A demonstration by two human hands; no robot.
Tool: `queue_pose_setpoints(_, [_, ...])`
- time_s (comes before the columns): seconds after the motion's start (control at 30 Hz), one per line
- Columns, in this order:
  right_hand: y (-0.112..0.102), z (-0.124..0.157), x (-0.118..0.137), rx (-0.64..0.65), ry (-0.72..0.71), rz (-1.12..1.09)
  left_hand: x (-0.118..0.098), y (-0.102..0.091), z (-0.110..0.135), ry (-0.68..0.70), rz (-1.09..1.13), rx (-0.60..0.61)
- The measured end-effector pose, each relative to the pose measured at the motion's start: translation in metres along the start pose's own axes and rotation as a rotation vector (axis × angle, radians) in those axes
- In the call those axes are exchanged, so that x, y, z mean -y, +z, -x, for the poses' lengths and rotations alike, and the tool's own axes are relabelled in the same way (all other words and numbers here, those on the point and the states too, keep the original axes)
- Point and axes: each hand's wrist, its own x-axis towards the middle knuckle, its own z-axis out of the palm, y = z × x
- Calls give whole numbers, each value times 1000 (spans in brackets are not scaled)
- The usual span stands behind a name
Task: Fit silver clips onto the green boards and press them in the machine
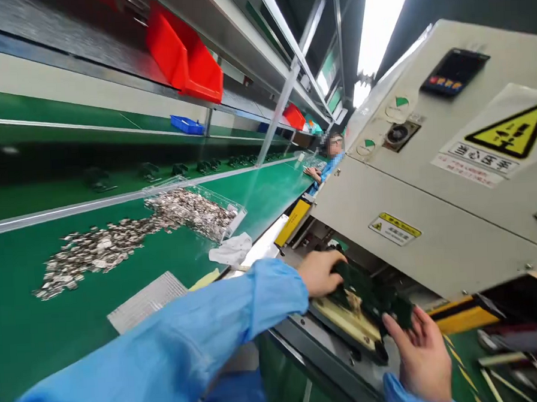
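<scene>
Both hands grip one dark green circuit board (367, 292) — the left hand (320, 273) clasps its far end, the right hand (418, 346) pinches its near corner. It sits over a tan fixture plate (342, 323) at the mouth of a beige machine (431, 216). Beyond the blue sleeve (190, 343) lies a white cloth (230, 249), then a clear tray (197, 214) spilling small metal parts (95, 249) across the green bench (23, 334).

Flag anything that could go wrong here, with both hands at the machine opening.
1. Both the left hand and right hand hold the dark green board at the mouth of the machine, which carries a yellow warning label; fingers could get caught.
2. The board overhangs its tan carrier and might slip or snag.
</scene>
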Motion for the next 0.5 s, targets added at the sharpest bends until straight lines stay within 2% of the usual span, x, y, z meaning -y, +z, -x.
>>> queue_pose_setpoints(0.1, [12,-10,13,138,-36,77,15,-38,32,-56,90,-40])
queue_pose_setpoints(0.2, [20,-19,18,295,-53,124,36,-79,78,-157,268,-72])
queue_pose_setpoints(0.27, [25,-20,21,363,-75,124,50,-98,112,-244,301,-77])
queue_pose_setpoints(0.37, [31,-18,28,417,-95,168,66,-104,148,-352,273,-79])
queue_pose_setpoints(0.43, [31,-14,30,420,-93,213,71,-98,158,-398,256,-86])
queue_pose_setpoints(0.5, [23,-7,26,397,-123,248,74,-88,157,-426,256,-99])
